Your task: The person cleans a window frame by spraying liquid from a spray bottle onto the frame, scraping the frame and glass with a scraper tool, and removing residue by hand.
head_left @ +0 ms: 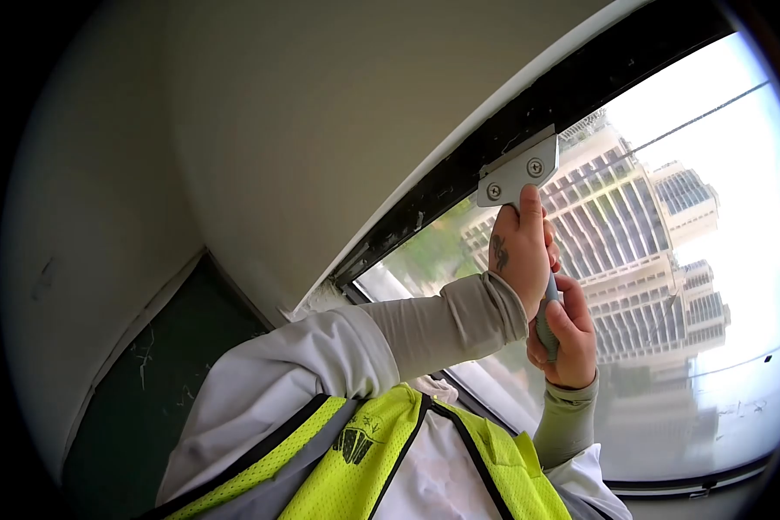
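A scraper with a wide metal head (520, 173), fixed by two screws, is held up at the window. Its blade edge lies against the black window frame (416, 208), where bits of pale residue show. My left hand (520, 256) is closed around the upper handle just under the head, the thumb pressed up against the metal. Lower down, my right hand (570, 336) grips the grey-green end of the handle (545, 325). Both forearms wear light sleeves.
The window glass (745, 347) spans the right side, with tall buildings outside. A pale wall surface (295, 113) borders the frame at upper left. A dark green panel (173, 364) with scuffs is at lower left. My yellow safety vest (364, 459) shows below.
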The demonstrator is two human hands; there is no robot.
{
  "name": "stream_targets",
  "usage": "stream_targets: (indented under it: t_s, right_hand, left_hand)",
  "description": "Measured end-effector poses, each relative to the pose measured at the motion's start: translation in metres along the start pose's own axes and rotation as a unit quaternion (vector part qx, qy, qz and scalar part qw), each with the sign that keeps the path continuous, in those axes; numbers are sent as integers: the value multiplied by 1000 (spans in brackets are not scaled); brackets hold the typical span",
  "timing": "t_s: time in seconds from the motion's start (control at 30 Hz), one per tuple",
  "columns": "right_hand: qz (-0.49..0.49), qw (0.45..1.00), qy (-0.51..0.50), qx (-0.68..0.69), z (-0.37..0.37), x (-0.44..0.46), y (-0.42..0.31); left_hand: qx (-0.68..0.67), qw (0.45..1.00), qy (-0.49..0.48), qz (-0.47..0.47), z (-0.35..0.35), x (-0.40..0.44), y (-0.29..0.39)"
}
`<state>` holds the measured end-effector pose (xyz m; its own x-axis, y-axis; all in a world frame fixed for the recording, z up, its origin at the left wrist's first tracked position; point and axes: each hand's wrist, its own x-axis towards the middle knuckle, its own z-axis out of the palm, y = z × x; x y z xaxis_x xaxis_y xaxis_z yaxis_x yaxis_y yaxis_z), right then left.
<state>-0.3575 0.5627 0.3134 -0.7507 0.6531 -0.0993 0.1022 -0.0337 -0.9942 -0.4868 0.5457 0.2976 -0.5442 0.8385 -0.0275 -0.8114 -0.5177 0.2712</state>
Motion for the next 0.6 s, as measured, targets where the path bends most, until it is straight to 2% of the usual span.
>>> stream_targets:
  t_s: [0.6]
  right_hand:
    - [-22,1000,-4,7,-3,8,-23]
  left_hand:
    - [-17,999,-32,2,20,9,7]
